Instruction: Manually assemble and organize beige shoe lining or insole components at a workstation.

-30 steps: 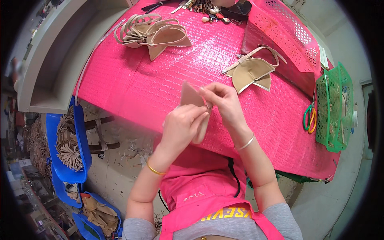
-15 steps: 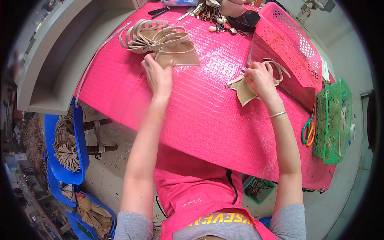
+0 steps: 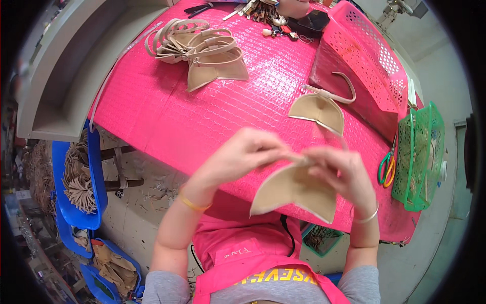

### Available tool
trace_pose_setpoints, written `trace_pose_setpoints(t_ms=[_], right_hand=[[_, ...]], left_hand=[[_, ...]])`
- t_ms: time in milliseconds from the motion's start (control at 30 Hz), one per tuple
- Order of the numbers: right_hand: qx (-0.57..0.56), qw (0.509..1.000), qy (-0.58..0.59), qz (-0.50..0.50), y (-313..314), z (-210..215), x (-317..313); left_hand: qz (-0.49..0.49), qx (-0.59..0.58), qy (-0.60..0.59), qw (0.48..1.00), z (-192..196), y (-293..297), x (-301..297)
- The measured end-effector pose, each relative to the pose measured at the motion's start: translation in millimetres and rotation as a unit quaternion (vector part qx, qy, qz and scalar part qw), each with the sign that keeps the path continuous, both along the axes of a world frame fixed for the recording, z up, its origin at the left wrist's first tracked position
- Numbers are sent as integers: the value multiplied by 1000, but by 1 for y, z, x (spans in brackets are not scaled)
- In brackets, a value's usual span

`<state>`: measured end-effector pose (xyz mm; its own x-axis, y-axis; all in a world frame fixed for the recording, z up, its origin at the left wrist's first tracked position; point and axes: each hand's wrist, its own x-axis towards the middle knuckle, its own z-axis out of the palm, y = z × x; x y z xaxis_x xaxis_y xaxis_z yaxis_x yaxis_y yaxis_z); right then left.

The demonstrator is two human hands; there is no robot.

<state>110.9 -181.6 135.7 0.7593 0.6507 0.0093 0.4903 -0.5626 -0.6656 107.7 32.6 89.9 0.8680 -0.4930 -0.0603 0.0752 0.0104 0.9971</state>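
Observation:
A beige sandal upper piece [image 3: 298,192], with a pale edge and two pointed lobes, hangs over the table's front edge. My left hand [image 3: 248,154] pinches its top edge from the left, and my right hand [image 3: 341,169] grips that edge from the right. Motion blurs the fingers of both hands. Beyond my right hand, a similar upper piece [image 3: 319,109] with a curved strap lies on the table. At the far left rests a fanned pile of beige strapped uppers [image 3: 202,50], with no hand on it.
A pink perforated basket [image 3: 362,55] stands at the right of the pink-covered table [image 3: 217,114]. Nearer are scissors [image 3: 387,169] with green and orange handles and a green basket [image 3: 417,157]. Blue bins [image 3: 98,187] of beige pieces sit below left. A grey shelf [image 3: 91,66] borders the left.
My left hand has left the pile and come toward me, right. My right hand has let its upper lie near the pink basket and moved nearer. Both now hold one upper piece.

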Motion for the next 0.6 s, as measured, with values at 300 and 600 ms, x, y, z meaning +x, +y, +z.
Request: trace_pose_setpoints(t_ms=[300,600], right_hand=[[297,837,436,-148,-63,-46,-77],[248,966,-43,-52,28,-42,-34]], left_hand=[[145,16,124,982,-21,70,-9],[149,-2,104,983,-5,52,-10]])
